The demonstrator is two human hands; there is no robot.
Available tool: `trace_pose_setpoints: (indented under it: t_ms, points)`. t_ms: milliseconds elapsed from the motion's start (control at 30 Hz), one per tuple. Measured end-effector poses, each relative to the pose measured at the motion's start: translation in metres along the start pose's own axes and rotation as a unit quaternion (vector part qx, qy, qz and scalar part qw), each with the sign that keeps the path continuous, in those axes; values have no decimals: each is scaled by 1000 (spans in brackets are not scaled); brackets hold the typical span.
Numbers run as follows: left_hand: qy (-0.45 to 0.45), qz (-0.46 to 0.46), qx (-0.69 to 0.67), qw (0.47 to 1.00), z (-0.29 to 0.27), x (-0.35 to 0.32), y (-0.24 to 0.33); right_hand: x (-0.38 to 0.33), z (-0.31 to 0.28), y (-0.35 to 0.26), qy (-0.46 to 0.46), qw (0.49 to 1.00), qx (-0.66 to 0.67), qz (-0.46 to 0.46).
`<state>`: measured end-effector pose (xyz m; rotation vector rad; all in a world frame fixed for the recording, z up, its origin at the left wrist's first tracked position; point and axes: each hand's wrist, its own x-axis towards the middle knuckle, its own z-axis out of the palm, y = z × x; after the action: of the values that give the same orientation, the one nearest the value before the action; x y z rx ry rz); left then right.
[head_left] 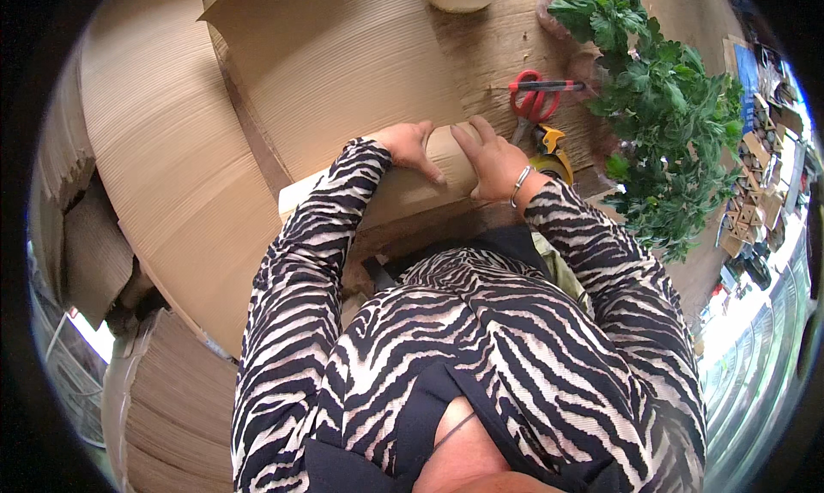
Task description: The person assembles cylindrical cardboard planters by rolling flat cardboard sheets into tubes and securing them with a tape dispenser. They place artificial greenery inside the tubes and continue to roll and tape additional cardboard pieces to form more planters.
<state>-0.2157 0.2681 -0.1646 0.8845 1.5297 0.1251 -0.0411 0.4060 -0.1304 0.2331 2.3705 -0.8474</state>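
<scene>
Leafy green plants point(665, 124) crowd the right of the wooden tabletop point(485, 51); left of them lie red-handled scissors point(534, 107), a dark pen point(554, 86) across the handles, a yellow tool point(552, 139) nearer. Farther right I see a blue panel point(745, 85); brown pieces point(749, 220) clutter nearer.

Tan cardboard roll point(412, 190), zebra-striped sleeves point(296, 266)

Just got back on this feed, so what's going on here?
A person in a zebra-striped top has both hands on a tan, ribbed cardboard-like roll: right hand at its right end, left hand nearer its middle. A wide tan ribbed sheet lies ahead. Red-handled scissors rest rightward on the brown wooden surface, near leafy green plants.
</scene>
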Motion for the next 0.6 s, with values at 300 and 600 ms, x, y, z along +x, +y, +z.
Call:
trace_pose_setpoints:
  t_ms: [300, 600]
  points:
    - [25, 61, -101, 993, -2, 17, -24, 45, -21, 23, -70, 996, 12, -62]
    - [238, 65, 146, 958, 16, -20, 22, 40, -27, 14, -32, 996, 84, -5]
